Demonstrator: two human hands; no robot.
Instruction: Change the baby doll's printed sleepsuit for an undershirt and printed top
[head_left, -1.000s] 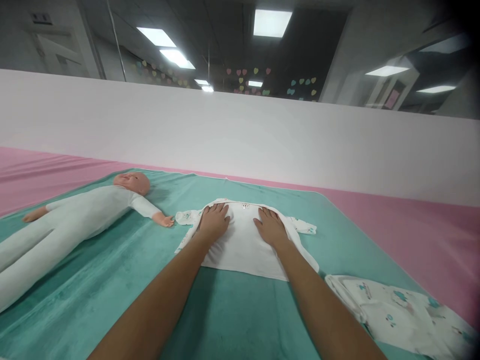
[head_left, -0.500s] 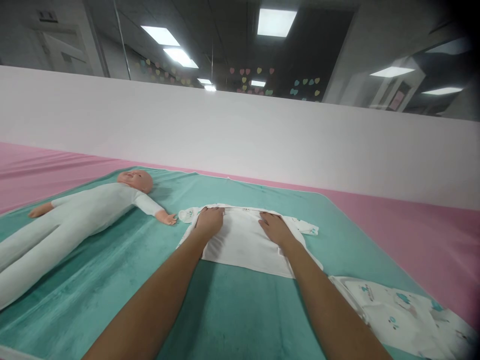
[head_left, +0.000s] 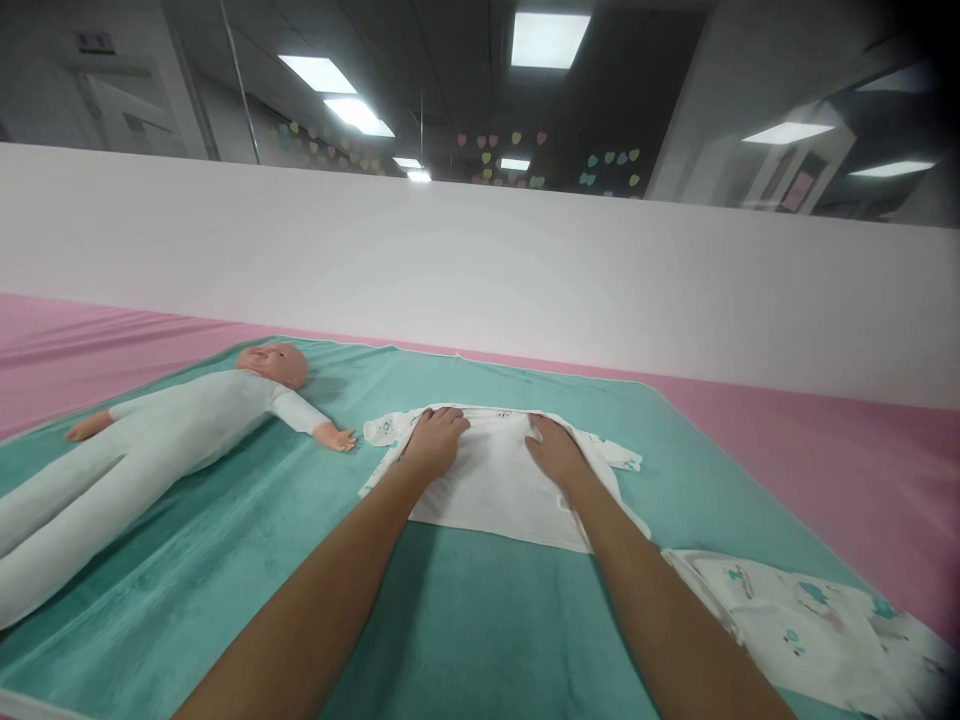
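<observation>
Pressing hands: we see our left hand (head_left: pixel 437 438) and right hand (head_left: pixel 553 450) lying palm down on the white baby garment (head_left: pixel 491 490), fingers stretched out and gripping nothing.
Garment: it lies folded at the centre of the frame. Our hands rest near its far edge, one on the left part and one on the right, apart from each other. A patterned sleeve sticks out at each side.
Blanket: the teal blanket (head_left: pixel 465 620) carries the garment and fills the lower frame.
Doll: the baby doll (head_left: pixel 172 430) lies on its back at the left, in a white suit. Its outstretched hand is just beside the garment's left sleeve, and we see a small gap between them.
Second cloth: a patterned white cloth (head_left: pixel 810 630) lies rumpled at the lower right, near our right forearm.
Surround: a pink sheet (head_left: pixel 825 470) shows beyond the blanket, and a white panel (head_left: pixel 480 270) crosses the frame above it.
</observation>
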